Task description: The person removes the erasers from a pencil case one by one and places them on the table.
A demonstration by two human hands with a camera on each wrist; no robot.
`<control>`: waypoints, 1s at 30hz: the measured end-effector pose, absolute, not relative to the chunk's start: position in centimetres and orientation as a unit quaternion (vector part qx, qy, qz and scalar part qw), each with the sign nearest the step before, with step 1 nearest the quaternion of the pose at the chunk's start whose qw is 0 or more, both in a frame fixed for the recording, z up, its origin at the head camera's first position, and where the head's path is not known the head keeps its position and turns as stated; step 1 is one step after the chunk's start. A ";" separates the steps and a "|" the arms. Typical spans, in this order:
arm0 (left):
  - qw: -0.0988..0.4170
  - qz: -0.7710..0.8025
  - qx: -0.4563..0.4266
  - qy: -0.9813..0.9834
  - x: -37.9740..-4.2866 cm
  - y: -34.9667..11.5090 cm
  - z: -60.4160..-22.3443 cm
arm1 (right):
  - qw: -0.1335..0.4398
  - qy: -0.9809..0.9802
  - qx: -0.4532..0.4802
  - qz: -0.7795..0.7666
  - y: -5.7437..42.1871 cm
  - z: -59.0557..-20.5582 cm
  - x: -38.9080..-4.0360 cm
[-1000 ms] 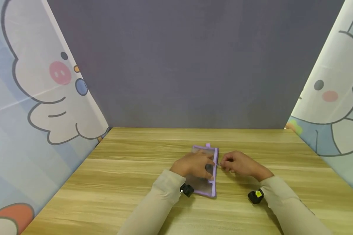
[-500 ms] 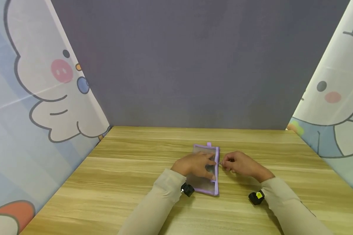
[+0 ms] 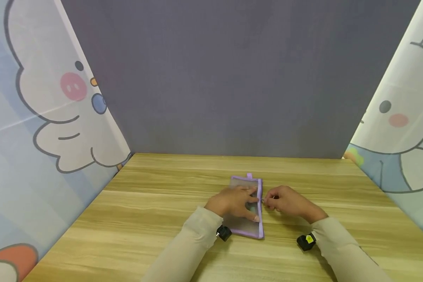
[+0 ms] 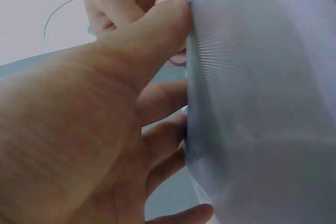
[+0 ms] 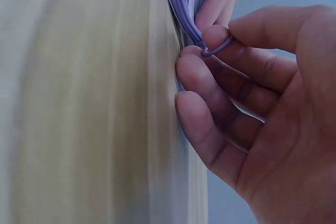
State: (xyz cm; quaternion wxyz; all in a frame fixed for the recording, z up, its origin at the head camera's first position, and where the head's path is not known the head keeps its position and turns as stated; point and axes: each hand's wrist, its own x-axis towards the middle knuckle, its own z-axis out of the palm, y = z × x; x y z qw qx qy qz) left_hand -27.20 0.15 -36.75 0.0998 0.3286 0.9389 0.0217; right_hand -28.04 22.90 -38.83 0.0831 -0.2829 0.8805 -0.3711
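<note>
A flat purple-trimmed mesh zipper pouch [image 3: 242,228] lies lengthwise on the wooden table in the head view. Across its middle rests my left hand [image 3: 235,202], fingers spread, with thumb and fingertips pressing near the purple right-hand band [image 3: 261,230]. The left wrist view shows the thumb on the see-through mesh [image 4: 262,103], gathered into small creases beside it. At the pouch's right edge, my right hand [image 3: 285,200] pinches a small purple zipper pull loop [image 5: 217,52] between thumb and index finger. Its other fingers are bent below, close to the tabletop.
The wood-grain table [image 3: 155,203] ends at a dark grey panel [image 3: 211,78] behind. Cartoon-printed cloths [image 3: 49,109] stand along both sides. A small purple tab [image 3: 249,176] sticks out from the pouch's far end. Each wrist carries a small black camera [image 3: 306,242].
My left thumb has shifted slightly toward the near right edge of the pouch. The right hand keeps its pinch at nearly the same spot. The head view has moved a little.
</note>
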 end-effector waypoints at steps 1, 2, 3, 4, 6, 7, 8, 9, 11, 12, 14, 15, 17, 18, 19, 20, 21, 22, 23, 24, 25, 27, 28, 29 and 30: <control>0.097 0.020 0.329 0.939 -27.1 0.1 -36.8 | 0.078 0.883 -0.287 -0.363 22.8 -38.8 -28.0; 0.094 0.020 0.328 0.940 -27.1 0.1 -36.9 | 0.071 0.885 -0.290 -0.356 22.8 -38.8 -27.9; 0.093 0.019 0.327 0.940 -27.0 0.1 -37.0 | 0.065 0.888 -0.294 -0.348 22.7 -38.7 -27.8; 0.091 0.016 0.326 0.941 -26.9 0.0 -37.1 | 0.059 0.889 -0.298 -0.342 22.7 -38.7 -27.7; 0.088 0.014 0.323 0.942 -26.9 0.0 -37.1 | 0.049 0.892 -0.306 -0.330 22.6 -38.6 -27.6; 0.087 0.013 0.324 0.942 -26.9 0.0 -37.1 | 0.046 0.893 -0.308 -0.326 22.6 -38.5 -27.6; 0.086 0.012 0.324 0.942 -26.9 0.0 -37.1 | 0.044 0.893 -0.310 -0.324 22.6 -38.5 -27.6; 0.084 0.011 0.325 0.942 -26.9 0.0 -37.1 | 0.042 0.893 -0.311 -0.321 22.6 -38.5 -27.5; 0.082 0.009 0.327 0.941 -26.9 0.0 -37.0 | 0.041 0.894 -0.313 -0.317 22.6 -38.4 -27.6; 0.081 0.010 0.327 0.941 -26.9 0.0 -37.1 | 0.041 0.894 -0.315 -0.316 22.6 -38.4 -27.6; 0.080 0.014 0.327 0.941 -27.0 -0.1 -37.1 | 0.042 0.894 -0.318 -0.313 22.6 -38.4 -27.6; 0.079 0.017 0.327 0.941 -27.0 -0.1 -37.2 | 0.043 0.894 -0.320 -0.312 22.6 -38.4 -27.7; 0.078 0.019 0.329 0.941 -27.1 -0.1 -37.2 | 0.047 0.893 -0.320 -0.313 22.6 -38.5 -27.7; 0.077 0.020 0.329 0.941 -27.1 -0.1 -37.2 | 0.046 0.892 -0.321 -0.314 22.6 -38.5 -27.7; 0.076 0.021 0.330 0.941 -27.1 -0.1 -37.2 | 0.046 0.892 -0.322 -0.315 22.6 -38.5 -27.7; 0.076 0.021 0.332 0.940 -27.2 -0.1 -37.1 | 0.043 0.891 -0.323 -0.315 22.6 -38.5 -27.7; 0.074 0.022 0.333 0.940 -27.2 0.0 -37.1 | 0.039 0.890 -0.325 -0.316 22.6 -38.4 -27.7; 0.073 0.021 0.334 0.939 -27.2 0.0 -37.1 | 0.034 0.890 -0.329 -0.314 22.6 -38.4 -27.7; 0.072 0.021 0.335 0.939 -27.2 0.0 -37.0 | 0.028 0.889 -0.333 -0.312 22.6 -38.4 -27.7; 0.071 0.020 0.334 0.940 -27.3 0.0 -37.0 | 0.023 0.889 -0.337 -0.308 22.6 -38.3 -27.7; 0.070 0.019 0.335 0.940 -27.3 0.0 -37.0 | 0.020 0.890 -0.340 -0.304 22.6 -38.3 -27.7; 0.068 0.016 0.334 0.940 -27.3 0.0 -37.0 | 0.018 0.890 -0.344 -0.299 22.6 -38.2 -27.7; 0.068 0.013 0.334 0.940 -27.3 0.1 -37.1 | 0.019 0.890 -0.346 -0.297 22.5 -38.1 -27.7; 0.068 0.012 0.334 0.940 -27.3 0.1 -37.1 | 0.022 0.890 -0.347 -0.296 22.5 -38.1 -27.7; 0.068 0.011 0.334 0.940 -27.3 0.1 -37.2 | 0.025 0.890 -0.346 -0.295 22.5 -38.1 -27.7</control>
